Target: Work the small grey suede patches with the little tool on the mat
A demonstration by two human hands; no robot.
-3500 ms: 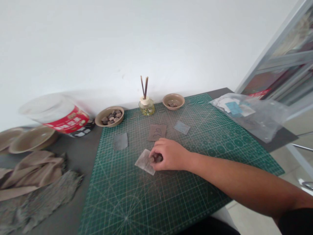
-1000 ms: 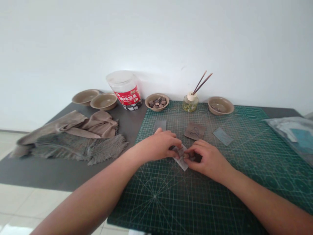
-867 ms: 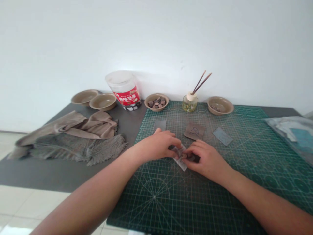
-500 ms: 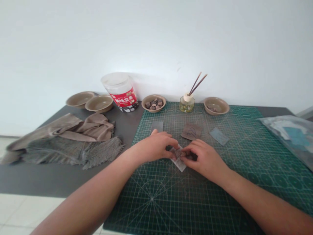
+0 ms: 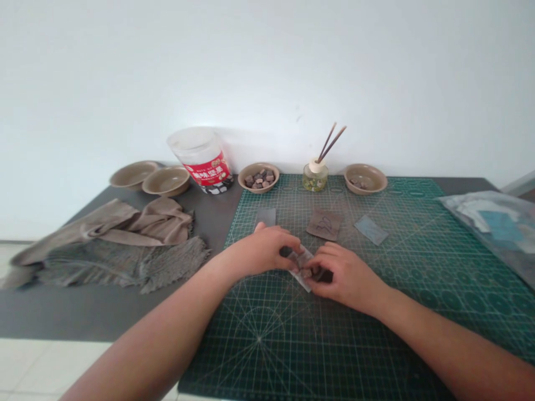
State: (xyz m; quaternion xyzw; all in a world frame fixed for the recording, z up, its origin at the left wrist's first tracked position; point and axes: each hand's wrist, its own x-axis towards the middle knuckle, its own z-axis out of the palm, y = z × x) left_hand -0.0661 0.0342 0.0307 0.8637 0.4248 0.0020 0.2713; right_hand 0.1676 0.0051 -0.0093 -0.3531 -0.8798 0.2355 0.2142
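Note:
My left hand (image 5: 271, 249) pinches the upper left edge of a small pale grey sheet (image 5: 305, 283), which looks like sandpaper and lies slantwise on the green cutting mat (image 5: 259, 362). Between the thumb and fingertips of my right hand (image 5: 345, 273) is a small brown stone block (image 5: 307, 273), pressed against that sheet. Fingers cover part of both. Just beyond lies a brown sandpaper square (image 5: 324, 224) with "320" written on it. A grey sheet (image 5: 266, 216) sits behind my left hand, and a blue-grey one (image 5: 371, 230) to the right.
Along the wall stand a bowl of small stone blocks (image 5: 258, 188), a reed diffuser (image 5: 315, 179), a bowl with a few pieces (image 5: 365, 189), a plastic tub (image 5: 204, 161) and two more bowls (image 5: 167, 189). Crumpled cloths (image 5: 125, 245) lie left, a clear bag (image 5: 497, 223) right.
My right hand has slid the stone block slightly left along the sheet, nearer my left fingers. My left hand keeps its hold. The whole view has shifted a little.

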